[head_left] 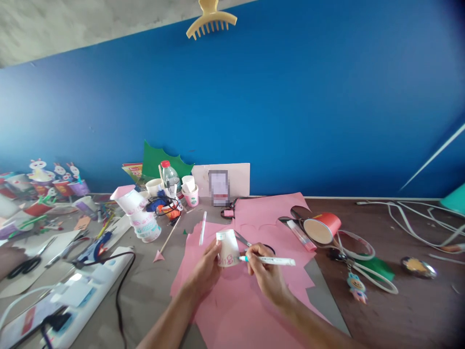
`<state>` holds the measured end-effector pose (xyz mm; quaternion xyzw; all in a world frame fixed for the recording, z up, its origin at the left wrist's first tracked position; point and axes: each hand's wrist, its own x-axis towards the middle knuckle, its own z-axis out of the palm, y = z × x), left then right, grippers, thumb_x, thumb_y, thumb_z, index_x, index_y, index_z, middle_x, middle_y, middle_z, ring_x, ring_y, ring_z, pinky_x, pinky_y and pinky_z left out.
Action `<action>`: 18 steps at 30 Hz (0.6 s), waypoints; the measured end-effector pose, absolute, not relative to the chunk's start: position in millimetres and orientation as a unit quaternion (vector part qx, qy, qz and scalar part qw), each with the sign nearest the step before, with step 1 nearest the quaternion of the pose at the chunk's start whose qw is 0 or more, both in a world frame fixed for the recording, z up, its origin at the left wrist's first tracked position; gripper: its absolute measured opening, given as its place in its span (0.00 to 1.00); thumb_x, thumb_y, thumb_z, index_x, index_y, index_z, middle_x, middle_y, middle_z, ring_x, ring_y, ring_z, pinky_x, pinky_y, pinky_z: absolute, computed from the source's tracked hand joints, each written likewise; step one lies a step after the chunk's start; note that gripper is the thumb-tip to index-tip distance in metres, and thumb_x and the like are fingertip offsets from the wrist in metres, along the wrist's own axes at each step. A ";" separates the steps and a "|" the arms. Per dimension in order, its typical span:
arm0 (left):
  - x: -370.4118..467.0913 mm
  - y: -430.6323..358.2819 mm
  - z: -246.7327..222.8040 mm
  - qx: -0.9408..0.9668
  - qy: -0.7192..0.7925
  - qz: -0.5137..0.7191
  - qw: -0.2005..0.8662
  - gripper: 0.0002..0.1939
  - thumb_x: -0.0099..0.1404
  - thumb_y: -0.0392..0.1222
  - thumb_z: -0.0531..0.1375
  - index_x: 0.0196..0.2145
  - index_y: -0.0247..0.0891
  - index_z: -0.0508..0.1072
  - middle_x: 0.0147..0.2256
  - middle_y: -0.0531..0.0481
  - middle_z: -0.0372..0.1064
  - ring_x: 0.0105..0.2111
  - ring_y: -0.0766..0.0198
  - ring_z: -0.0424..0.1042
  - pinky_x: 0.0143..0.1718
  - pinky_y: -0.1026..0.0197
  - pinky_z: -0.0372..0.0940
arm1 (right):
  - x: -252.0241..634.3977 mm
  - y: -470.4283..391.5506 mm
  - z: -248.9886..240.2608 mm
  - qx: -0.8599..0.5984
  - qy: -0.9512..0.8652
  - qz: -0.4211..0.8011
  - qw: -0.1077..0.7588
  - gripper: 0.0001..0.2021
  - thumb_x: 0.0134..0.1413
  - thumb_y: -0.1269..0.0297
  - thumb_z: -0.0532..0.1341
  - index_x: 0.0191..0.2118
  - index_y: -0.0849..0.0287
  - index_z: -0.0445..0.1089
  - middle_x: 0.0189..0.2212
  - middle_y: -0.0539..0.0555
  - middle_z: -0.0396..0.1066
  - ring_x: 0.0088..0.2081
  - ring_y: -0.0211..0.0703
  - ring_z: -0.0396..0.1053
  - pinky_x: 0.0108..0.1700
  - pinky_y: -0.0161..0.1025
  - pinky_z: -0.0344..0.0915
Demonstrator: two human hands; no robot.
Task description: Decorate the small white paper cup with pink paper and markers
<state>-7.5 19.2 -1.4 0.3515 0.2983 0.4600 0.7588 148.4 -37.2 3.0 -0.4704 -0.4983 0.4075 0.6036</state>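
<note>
A white paper cup [227, 245] with pink drawings along its lower part is upside down in my left hand [209, 261], whose fingers grip its left side. My right hand [265, 271] is closed around a white marker [279, 261], and the marker's teal-banded tip end is at the cup's lower right side. Both hands are above pink paper [232, 310]. Scissors [250, 241] lie just behind the cup, partly hidden by my right hand. Left of them, a white pen [203, 228] rests on the paper.
Stacked decorated cups [140, 218] stand left, near a red-capped bottle [170, 177]. A power strip [87, 291] with cables lies front left. At right are a red cup [327, 225], a keychain figure [357, 287] and white cables [407, 218]. Another person's hand [12, 261] shows far left.
</note>
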 end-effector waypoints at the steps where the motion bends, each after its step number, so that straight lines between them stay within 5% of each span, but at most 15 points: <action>1: -7.6 19.5 -1.9 0.352 0.297 0.460 0.760 0.18 0.60 0.52 0.68 0.40 0.34 0.78 0.34 0.46 0.77 0.38 0.55 0.76 0.39 0.60 0.68 | 148.1 -37.4 2.9 -0.469 -0.500 0.411 0.601 0.15 0.60 0.52 0.56 0.27 0.55 0.62 0.17 0.45 0.59 0.19 0.35 0.54 0.20 0.32 0.53; 18: -9.3 20.6 -5.6 0.343 0.302 0.460 0.761 0.19 0.62 0.55 0.65 0.38 0.35 0.77 0.31 0.48 0.75 0.32 0.59 0.74 0.37 0.61 0.66 | 149.8 -35.3 5.9 -0.444 -0.454 0.441 0.634 0.21 0.58 0.42 0.60 0.27 0.55 0.64 0.15 0.44 0.61 0.21 0.38 0.58 0.31 0.38 0.64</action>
